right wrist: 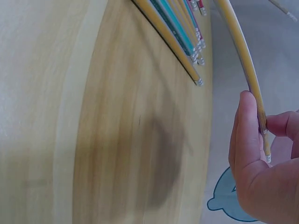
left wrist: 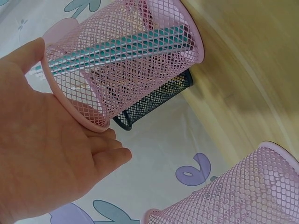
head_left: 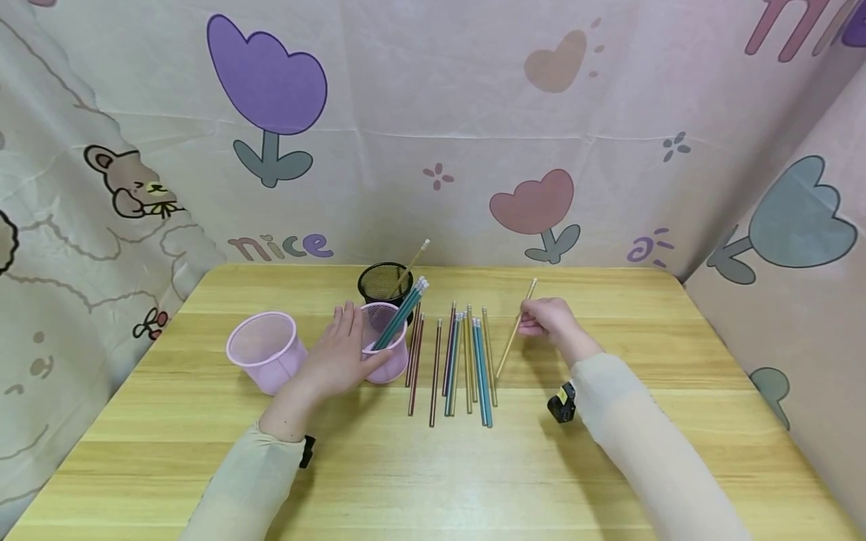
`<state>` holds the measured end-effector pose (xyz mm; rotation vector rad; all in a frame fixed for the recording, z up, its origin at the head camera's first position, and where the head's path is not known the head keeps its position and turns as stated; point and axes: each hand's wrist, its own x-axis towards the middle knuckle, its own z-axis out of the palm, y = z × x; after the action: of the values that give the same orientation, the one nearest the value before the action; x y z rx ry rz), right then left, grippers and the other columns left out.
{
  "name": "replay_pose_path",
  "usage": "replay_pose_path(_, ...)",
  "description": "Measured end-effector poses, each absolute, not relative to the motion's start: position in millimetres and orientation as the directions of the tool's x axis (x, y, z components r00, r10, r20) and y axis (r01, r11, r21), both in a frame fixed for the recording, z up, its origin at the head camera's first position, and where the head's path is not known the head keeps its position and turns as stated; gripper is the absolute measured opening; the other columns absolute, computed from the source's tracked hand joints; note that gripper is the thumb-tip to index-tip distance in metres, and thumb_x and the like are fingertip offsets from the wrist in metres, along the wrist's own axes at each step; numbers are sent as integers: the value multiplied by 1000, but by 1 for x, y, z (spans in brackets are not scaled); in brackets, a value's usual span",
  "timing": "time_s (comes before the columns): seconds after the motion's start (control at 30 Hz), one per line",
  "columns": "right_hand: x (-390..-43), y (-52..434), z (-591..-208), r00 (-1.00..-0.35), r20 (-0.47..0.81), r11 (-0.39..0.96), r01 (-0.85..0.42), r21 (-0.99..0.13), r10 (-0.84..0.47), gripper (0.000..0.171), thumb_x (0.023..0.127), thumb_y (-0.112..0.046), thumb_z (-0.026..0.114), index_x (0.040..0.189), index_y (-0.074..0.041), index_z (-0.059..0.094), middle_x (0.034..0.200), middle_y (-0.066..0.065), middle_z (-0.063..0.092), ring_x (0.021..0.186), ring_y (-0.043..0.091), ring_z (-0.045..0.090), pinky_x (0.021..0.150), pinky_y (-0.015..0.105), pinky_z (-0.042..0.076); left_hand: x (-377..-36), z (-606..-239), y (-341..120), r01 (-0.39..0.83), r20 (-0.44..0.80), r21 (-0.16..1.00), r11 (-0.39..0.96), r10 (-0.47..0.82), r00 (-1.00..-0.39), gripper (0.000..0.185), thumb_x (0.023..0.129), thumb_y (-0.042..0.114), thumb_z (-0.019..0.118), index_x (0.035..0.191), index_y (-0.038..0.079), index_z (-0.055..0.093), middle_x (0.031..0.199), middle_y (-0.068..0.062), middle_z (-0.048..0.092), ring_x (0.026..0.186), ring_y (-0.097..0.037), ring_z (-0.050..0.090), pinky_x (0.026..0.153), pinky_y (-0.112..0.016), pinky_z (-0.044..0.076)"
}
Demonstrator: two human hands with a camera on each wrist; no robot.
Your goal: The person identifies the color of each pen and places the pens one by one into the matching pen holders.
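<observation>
"1 printed word?"
"'nice' [head_left: 280, 246], on the pale fabric backdrop [head_left: 406, 83]. The right hand [head_left: 549, 319] pinches a slim yellow pencil [head_left: 509, 349] beside loose coloured pencils [head_left: 485, 376]; the left hand [head_left: 331, 362], straight-fingered, touches a round pink mesh cup [head_left: 389, 370]."

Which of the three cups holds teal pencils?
The pink cup touched by the left hand: teal pencils lean in it. The other pink cup looks empty; the black cup holds a yellow pencil.
</observation>
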<state>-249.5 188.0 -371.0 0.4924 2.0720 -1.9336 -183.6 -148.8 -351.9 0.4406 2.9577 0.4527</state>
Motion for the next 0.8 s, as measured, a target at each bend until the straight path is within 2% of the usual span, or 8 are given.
replay_pose_path(0.3,-249,184,-362,-915,-393,33,398,-917,93,8,87,0,44,87,3,52,57,0,57,50,6,59,57,16,55,-185,-353,-149,269,-71,308,913,303,-950,90,93,52,44,145,-12,8,152,-30,-2,141,-46,0,117,-52,12)
replay_pose_path(0.63,-251,179,-352,-922,-375,-25,375,-927,99,10,88,0,43,93,4,51,62,1,57,52,7,61,61,16,56,-184,-353,-149,265,-74,311,913,301,-951,89,93,52,45,145,-12,10,152,-30,-2,141,-46,0,117,-52,11)
replay_pose_path(0.8,-250,177,-346,-933,-347,-37,345,-938,99,9,89,-1,42,89,3,51,63,2,56,52,7,62,61,16,56,-184,-353,-149,264,-77,306,915,300,-951,90,93,52,44,145,-12,9,153,-30,-3,142,-45,0,117,-52,11)
